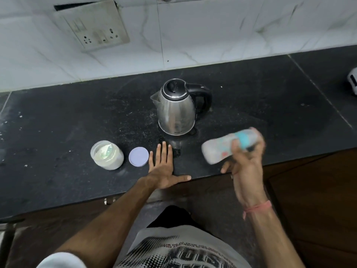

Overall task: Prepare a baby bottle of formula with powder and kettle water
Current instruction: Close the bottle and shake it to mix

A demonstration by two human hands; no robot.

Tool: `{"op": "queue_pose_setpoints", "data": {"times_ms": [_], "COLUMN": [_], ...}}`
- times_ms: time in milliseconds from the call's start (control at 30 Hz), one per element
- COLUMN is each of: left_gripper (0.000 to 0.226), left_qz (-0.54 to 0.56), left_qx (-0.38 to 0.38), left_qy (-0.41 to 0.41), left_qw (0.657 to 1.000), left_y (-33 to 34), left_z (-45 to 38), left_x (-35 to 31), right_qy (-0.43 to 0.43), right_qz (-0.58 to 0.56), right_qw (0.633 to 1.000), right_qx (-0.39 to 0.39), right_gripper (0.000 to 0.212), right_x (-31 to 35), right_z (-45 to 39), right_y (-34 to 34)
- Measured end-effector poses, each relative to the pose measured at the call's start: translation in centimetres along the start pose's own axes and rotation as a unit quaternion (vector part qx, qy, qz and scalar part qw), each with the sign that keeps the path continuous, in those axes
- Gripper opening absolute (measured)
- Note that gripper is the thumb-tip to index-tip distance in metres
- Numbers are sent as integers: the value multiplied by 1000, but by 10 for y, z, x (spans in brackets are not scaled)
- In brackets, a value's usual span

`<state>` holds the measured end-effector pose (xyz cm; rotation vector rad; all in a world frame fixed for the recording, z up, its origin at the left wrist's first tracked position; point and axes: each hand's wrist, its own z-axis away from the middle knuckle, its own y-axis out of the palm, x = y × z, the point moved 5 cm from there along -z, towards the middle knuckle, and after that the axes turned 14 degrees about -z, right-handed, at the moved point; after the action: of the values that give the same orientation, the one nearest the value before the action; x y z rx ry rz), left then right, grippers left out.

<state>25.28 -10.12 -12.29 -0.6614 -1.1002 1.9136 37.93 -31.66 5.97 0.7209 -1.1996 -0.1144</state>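
The right hand (246, 161) holds the baby bottle (229, 147) above the front edge of the black stone countertop (77, 122). The fingers curl round the bottle's upper part near its blue collar. The bottle lies tilted almost on its side, base toward the left, and appears motion-blurred. A pink thread band (257, 207) circles the right wrist.

The left hand (164, 168) rests flat on the countertop, palm down, fingers straight and together, thumb spread out along the front edge. It grips nothing.

The stainless-steel electric kettle (176, 111) stands upright behind the left hand, lid closed, spout to the left, black handle to the right.

The open powder jar (107, 154) stands left of the left hand. Its lilac lid (138, 157) lies flat between the jar and the hand.

A switch-and-socket plate (96, 26) is fixed to the tiled wall.
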Motion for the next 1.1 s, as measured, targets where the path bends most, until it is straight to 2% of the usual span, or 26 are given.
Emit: {"op": "queue_pose_setpoints", "data": {"times_ms": [67,200,300,333,433,467,500,600,633,733,800,833,933,967,1000,1100], "left_gripper": [164,170,182,182,171,167,164,163,163,163,163,163,167,167,167,162], "left_qz": [-2,7,-2,-1,12,10,11,3,0,-1,2,1,-12,-13,-9,-3], "left_qx": [-4,-5,7,7,-1,2,11,14,15,19,19,18,30,35,37,31], "left_qy": [-1,-3,6,5,-1,3,7,10,8,5,5,3,1,3,3,3], "left_qw": [1000,1000,1000,1000,1000,1000,1000,1000,1000,1000,1000,1000,999,999,999,1000], "left_y": [0,0,-2,-2,-3,-3,-2,-5,-6,-5,-5,-6,-10,-9,-8,-6], "left_z": [0,-1,0,0,0,0,1,2,2,4,6,6,4,5,5,4], "left_x": [0,1,0,1,1,0,0,0,0,-1,-2,-1,-3,-3,-3,-2], "right_qy": [25,3,39,33,1,3,25,66,46,-19,-38,-32,51,61,50,-6], "right_qz": [38,-8,71,67,5,9,26,69,54,-14,1,23,84,83,73,32], "right_qw": [996,1000,989,990,1000,999,999,993,996,999,997,998,988,983,985,998], "right_qx": [82,4,120,116,-19,-39,-30,65,59,-46,-70,-47,118,149,148,59], "right_gripper": [79,71,75,75,73,74,74,73,72,67,67,70,83,86,87,83], "right_x": [-5,-9,-25,-26,-18,-15,-15,-12,-4,21,28,27,16,15,17,25], "right_z": [4,5,16,18,11,10,10,19,21,14,12,12,22,25,24,16], "right_y": [9,10,20,18,2,-3,-4,-10,-12,-17,-14,-10,13,17,18,14]}}
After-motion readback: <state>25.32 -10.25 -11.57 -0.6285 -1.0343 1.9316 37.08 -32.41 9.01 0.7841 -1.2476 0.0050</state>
